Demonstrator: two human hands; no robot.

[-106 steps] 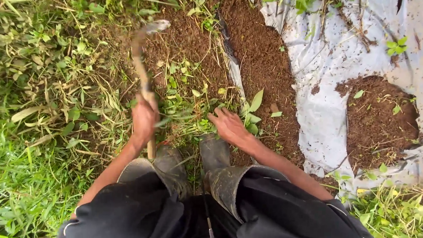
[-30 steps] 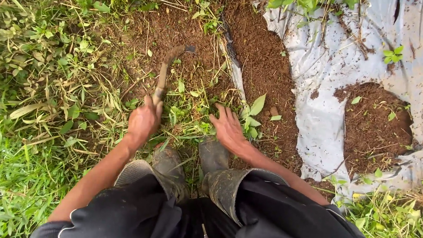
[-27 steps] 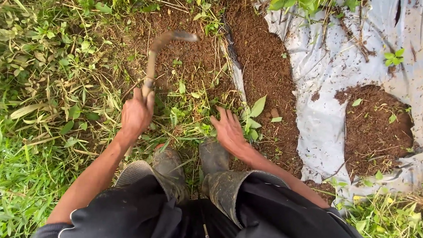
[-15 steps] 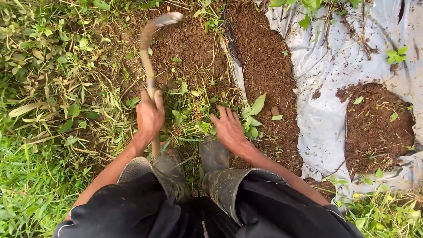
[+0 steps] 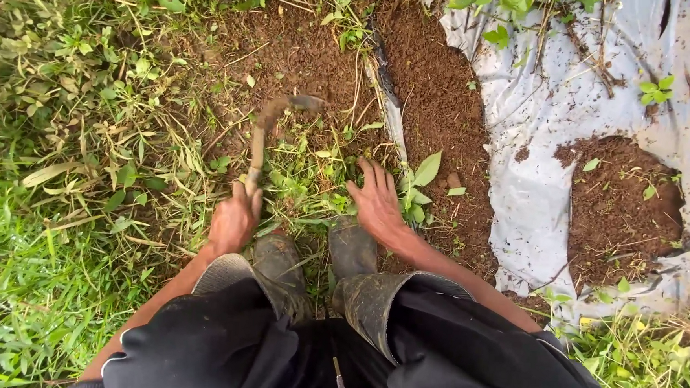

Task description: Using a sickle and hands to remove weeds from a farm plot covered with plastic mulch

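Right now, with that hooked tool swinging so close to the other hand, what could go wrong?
1. The left hand has its grip on a curved tool whose blade works near the right hand spread on the weeds; a slip might cut the fingers.
2. The muddy boots stand just behind the blade and could be struck.
3. The grey plastic sheet might get torn.
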